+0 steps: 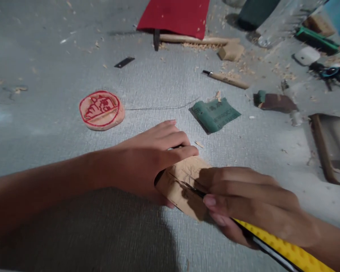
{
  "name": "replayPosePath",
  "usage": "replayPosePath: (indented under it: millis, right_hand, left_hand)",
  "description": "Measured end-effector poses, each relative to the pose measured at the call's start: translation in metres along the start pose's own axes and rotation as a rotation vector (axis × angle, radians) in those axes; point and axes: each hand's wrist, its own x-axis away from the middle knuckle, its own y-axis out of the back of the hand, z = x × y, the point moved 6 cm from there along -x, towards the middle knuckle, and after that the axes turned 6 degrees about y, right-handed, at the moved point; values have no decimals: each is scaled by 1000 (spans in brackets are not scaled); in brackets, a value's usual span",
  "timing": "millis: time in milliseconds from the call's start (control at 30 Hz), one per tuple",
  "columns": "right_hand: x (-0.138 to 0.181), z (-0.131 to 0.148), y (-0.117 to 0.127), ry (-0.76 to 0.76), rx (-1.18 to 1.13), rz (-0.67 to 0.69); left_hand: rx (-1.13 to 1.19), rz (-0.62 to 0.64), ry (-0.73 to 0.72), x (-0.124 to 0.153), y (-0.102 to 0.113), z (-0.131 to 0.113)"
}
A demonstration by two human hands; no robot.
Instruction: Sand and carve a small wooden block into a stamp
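My left hand [155,155] is closed around the far left edge of a pale wooden piece [184,170], pressing it on the table. Dark lines are drawn or cut on the top of the wood. In my right hand [252,204] is a yellow and black craft knife [272,234], gripped like a pen. Its thin dark tip touches the wood near the middle of the lines. The right part of the wood lies in shadow under my right fingers. Beyond my left hand lies a round wooden piece [102,110] with a red drawing on it.
Green sandpaper [215,113], a wood-handled carving tool [226,79] and a loose blade [124,62] lie ahead. Further back are a hammer [198,39], red sheet [175,17] and wood block [231,51]. A phone case [320,147] and keys [328,71] are at right, with scattered shavings.
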Motion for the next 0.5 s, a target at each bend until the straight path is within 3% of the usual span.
replayPosePath:
  millis: [267,500]
  right_hand:
    - [2,-3,-10,-60,-109,-34]
    - [-3,-3,-8,-84,-54,49]
  left_hand:
    - [18,-22,18,-3,0,1]
    - [46,-48,18,-3,1,0]
